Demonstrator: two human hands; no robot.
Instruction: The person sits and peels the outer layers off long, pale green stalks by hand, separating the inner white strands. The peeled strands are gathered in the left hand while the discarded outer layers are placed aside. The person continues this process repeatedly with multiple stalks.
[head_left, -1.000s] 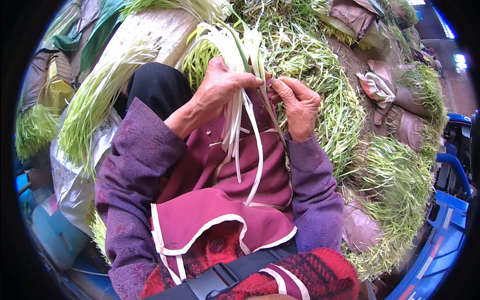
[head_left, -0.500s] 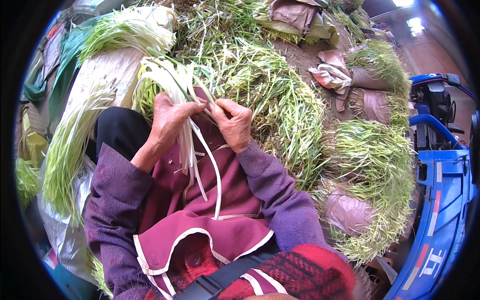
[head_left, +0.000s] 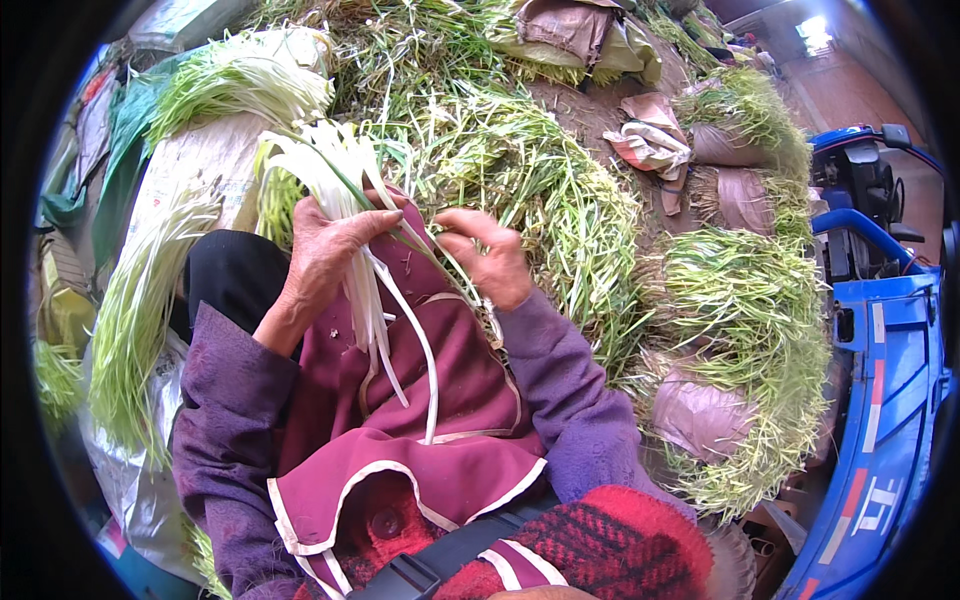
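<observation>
A small bunch of long leafy stalks, white to pale green and like chives [head_left: 322, 170], is gripped in my left hand [head_left: 322, 240], its thumb pressed across them. The stalks' white lower ends hang over the maroon apron [head_left: 450, 350] on my lap. My right hand [head_left: 487, 258], a little blurred, is closed just to the right with thumb and forefinger together. It seems to pinch a thin green stalk [head_left: 425, 245] that runs across from the bunch; part of that stalk is hidden by the fingers.
Loose green leaves and stalks [head_left: 560, 190] lie heaped in front of me. Pale stalks [head_left: 145, 310] drape over a white sack [head_left: 200, 160] at the left. Wrapped green bundles [head_left: 740, 290] line the right side, beside a blue vehicle [head_left: 885, 390].
My right hand has moved slightly right and down, away from my left hand, and the gap between them has widened. The left hand still grips the bunch.
</observation>
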